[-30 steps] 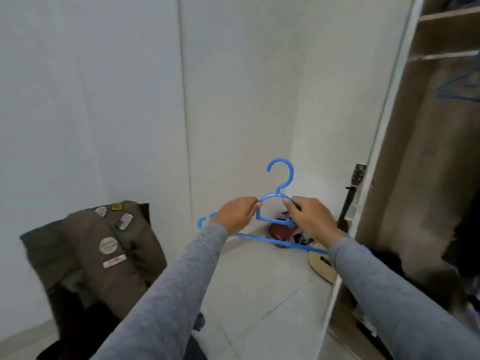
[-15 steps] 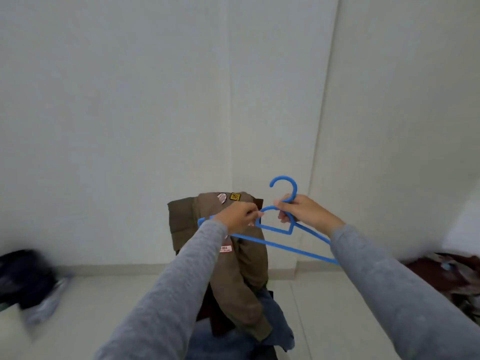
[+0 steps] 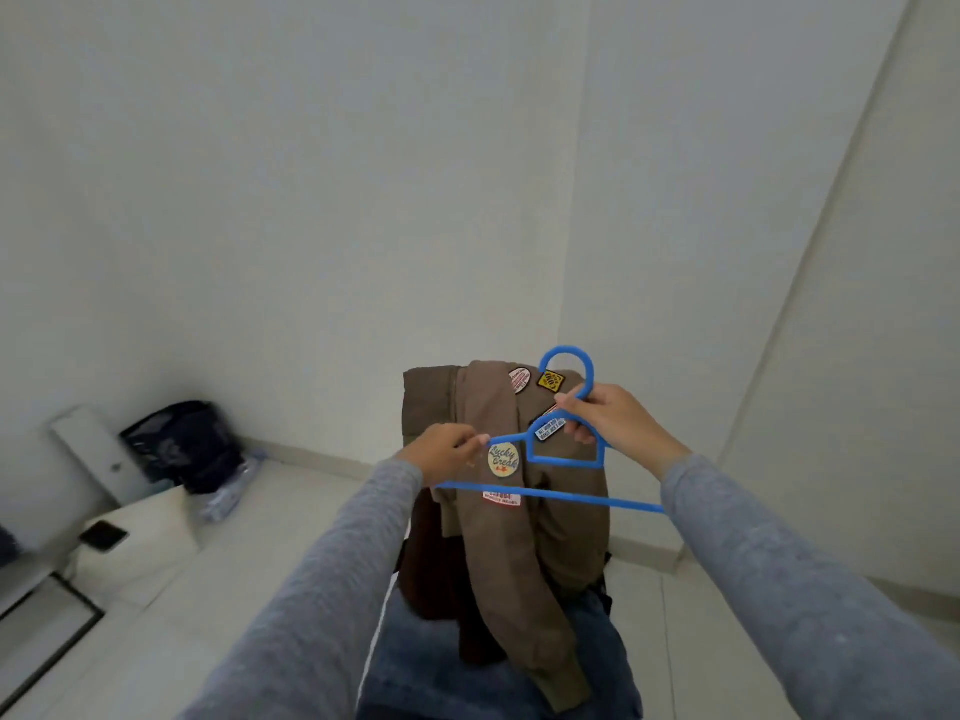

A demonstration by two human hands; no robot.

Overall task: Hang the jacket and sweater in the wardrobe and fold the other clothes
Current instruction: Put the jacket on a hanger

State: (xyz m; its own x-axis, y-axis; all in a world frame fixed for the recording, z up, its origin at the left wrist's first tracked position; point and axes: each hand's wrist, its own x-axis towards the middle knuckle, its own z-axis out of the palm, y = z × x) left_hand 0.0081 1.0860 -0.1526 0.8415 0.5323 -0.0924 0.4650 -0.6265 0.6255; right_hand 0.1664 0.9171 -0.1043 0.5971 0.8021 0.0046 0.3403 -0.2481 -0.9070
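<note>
Where two hands [image 3: 447, 452] [image 3: 618, 420] grip, one hanger [image 3: 566, 463].

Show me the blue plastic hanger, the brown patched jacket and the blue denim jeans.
Blue plastic hanger [image 3: 571, 497], head view, long bottom bar.
Brown patched jacket [image 3: 498, 558], head view, hanging sleeve.
Blue denim jeans [image 3: 415, 667], head view, left part of cloth.

The hanger [image 3: 563, 463] is bright blue. Behind the left hand [image 3: 441, 452], an olive-brown jacket [image 3: 519, 553] with cream, yellow and red-white patches [image 3: 503, 459]; below it, blue denim [image 3: 415, 667].
</note>
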